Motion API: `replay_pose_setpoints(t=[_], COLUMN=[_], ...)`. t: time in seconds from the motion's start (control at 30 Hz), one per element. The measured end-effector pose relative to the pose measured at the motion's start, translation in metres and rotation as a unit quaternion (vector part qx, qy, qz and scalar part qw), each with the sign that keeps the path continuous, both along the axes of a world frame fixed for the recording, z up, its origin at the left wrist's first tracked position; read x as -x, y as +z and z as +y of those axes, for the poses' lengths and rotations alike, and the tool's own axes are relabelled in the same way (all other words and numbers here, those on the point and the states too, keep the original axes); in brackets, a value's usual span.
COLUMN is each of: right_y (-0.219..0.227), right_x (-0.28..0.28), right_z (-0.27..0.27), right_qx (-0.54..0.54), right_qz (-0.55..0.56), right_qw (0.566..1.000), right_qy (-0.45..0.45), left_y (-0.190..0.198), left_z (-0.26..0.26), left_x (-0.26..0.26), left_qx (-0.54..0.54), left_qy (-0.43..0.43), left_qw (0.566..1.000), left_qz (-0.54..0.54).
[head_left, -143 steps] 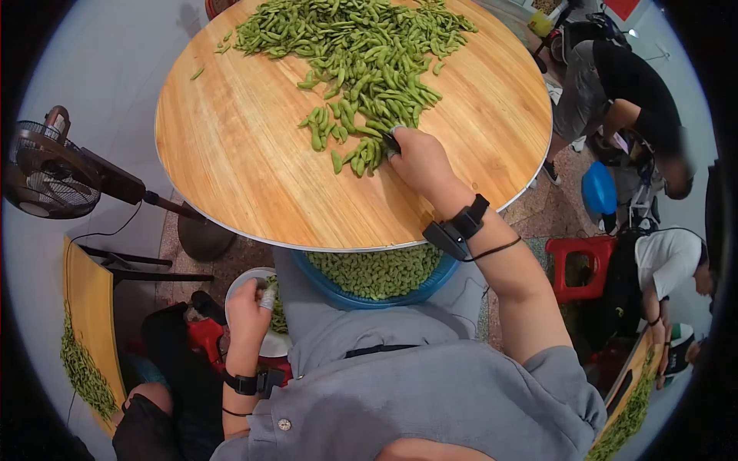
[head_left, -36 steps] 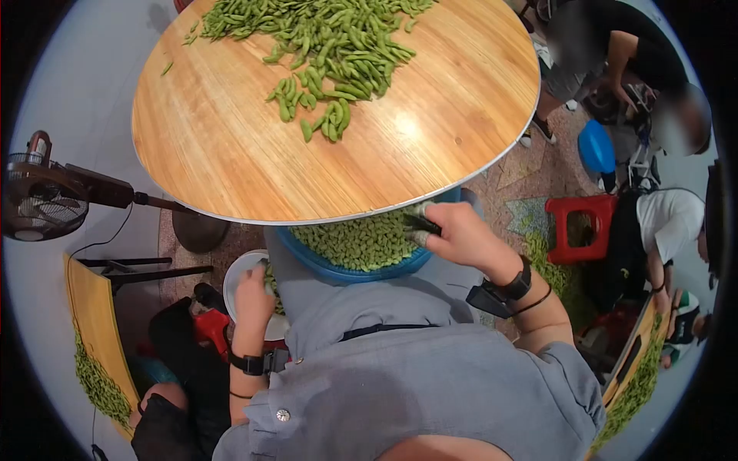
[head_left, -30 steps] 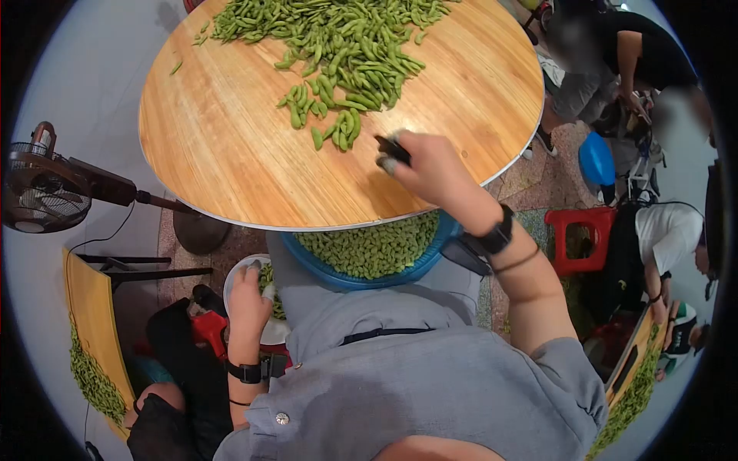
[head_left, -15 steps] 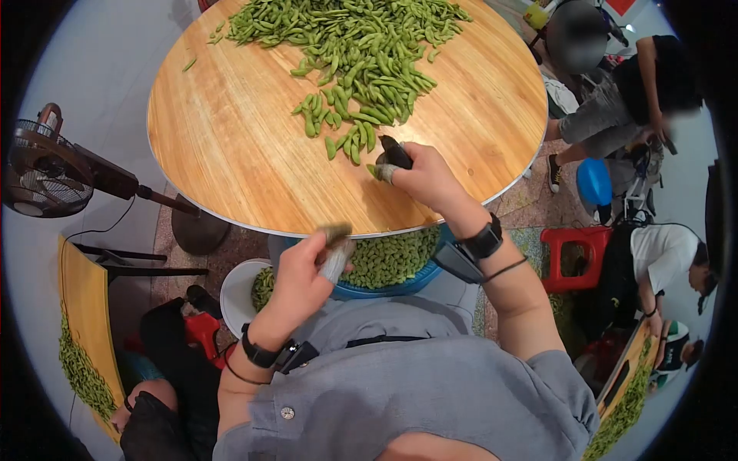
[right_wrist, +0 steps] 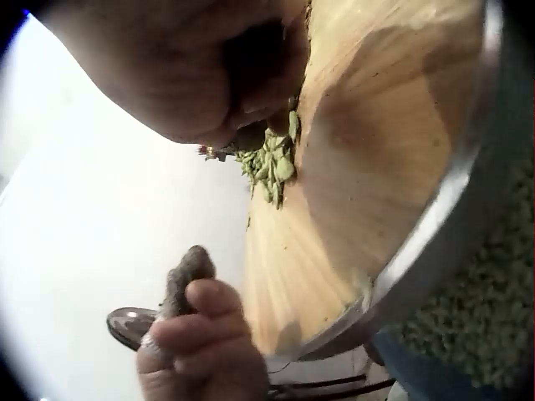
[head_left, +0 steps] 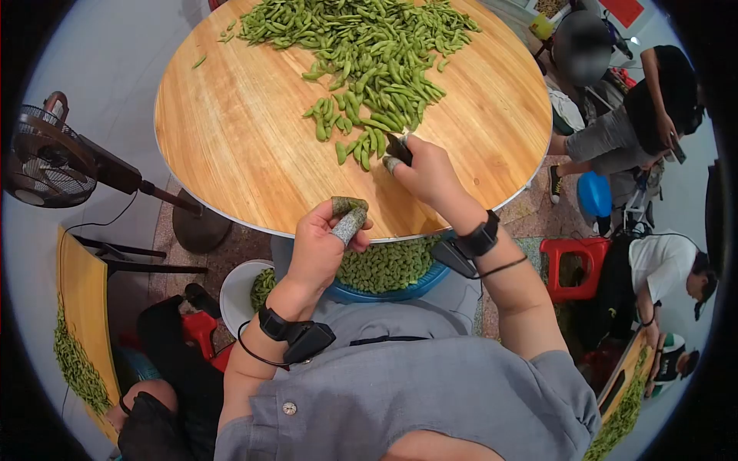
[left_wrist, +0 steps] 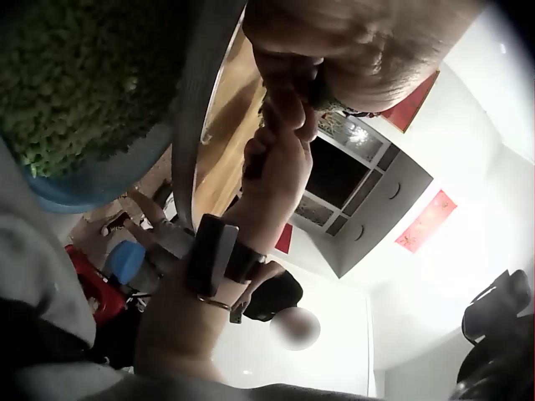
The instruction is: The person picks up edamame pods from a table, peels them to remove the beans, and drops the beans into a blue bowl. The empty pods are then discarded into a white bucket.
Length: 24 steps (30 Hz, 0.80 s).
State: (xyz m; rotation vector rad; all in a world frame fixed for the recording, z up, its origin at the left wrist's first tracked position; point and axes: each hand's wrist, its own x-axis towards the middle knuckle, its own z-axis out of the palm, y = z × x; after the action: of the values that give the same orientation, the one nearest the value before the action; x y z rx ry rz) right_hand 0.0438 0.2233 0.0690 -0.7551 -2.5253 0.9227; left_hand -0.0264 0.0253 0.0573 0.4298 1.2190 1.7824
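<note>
Long green soybean pods (head_left: 377, 46) are heaped on the round wooden table (head_left: 231, 146). My right hand (head_left: 432, 170), close beside the nearest pods, grips a small black tool (head_left: 400, 147) between thumb and fingers; its working end is hidden. My left hand (head_left: 317, 246) is over the table's near rim, fingers curled, with grey-green wrapping on thumb and forefinger. Their tips come together in the head view. In the right wrist view, no pod shows in the left hand (right_wrist: 201, 355). A blue basin (head_left: 407, 290) full of small green pieces rests at my lap below the rim.
A white bucket (head_left: 233, 296) with green pods stands left of my lap. A pedestal fan (head_left: 54, 165) is at the left. People and a red stool (head_left: 573, 267) are at the right. Side tables at both edges carry more pods (head_left: 77, 361).
My left hand has come up from the white bucket to the table's near rim. The right hand went down over the blue basin, then back up beside the pods, still gripping the black tool.
</note>
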Motion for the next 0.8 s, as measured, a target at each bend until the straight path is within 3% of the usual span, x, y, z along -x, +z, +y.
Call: replay_pose_setpoints(t=[0.03,0.13,0.23,0.3,0.37,0.4,0.43,0.47,0.63,0.7,0.8], right_y=[0.001,-0.011,-0.008,-0.003,0.001,0.000,-0.001,0.000,0.006,0.001,-0.016], right_x=[0.006,0.023,0.031,0.028,0.023,0.019,0.014,0.009,-0.020,-0.028,-0.037], right_z=[0.002,0.005,0.007,0.010,0.013,0.014,0.013,0.012,-0.008,-0.016,-0.013], right_qx=[-0.069,-0.133,-0.102,-0.079,-0.060,-0.067,-0.075,-0.073,0.006,0.031,0.039], right_qz=[-0.027,-0.054,-0.104,-0.117,-0.130,-0.121,-0.111,-0.112,0.004,0.037,0.057], right_qw=[0.997,0.988,0.988,0.989,0.989,0.989,0.990,0.990,1.000,0.998,0.996], right_qy=[-0.019,-0.051,-0.055,-0.050,-0.045,-0.042,-0.039,-0.037,-0.027,-0.034,-0.051], left_y=[0.001,0.005,0.015,-0.006,-0.011,-0.018,-0.025,-0.031,-0.008,0.015,0.021], left_z=[-0.003,-0.027,-0.070,-0.108,-0.141,-0.158,-0.174,-0.183,-0.135,-0.092,-0.035], left_x=[0.001,0.009,0.013,0.021,0.028,0.028,0.028,0.027,0.015,0.002,-0.014], left_qx=[0.009,0.032,0.119,0.161,0.355,0.358,0.426,0.476,0.451,0.294,0.155], left_qy=[0.002,0.014,0.079,0.138,0.101,0.100,0.044,-0.014,0.018,0.022,0.004], left_qw=[1.000,0.997,0.978,0.956,0.863,0.863,0.756,0.618,0.635,0.778,0.842], left_qz=[0.026,0.075,0.154,0.202,0.345,0.344,0.495,0.626,0.627,0.555,0.516])
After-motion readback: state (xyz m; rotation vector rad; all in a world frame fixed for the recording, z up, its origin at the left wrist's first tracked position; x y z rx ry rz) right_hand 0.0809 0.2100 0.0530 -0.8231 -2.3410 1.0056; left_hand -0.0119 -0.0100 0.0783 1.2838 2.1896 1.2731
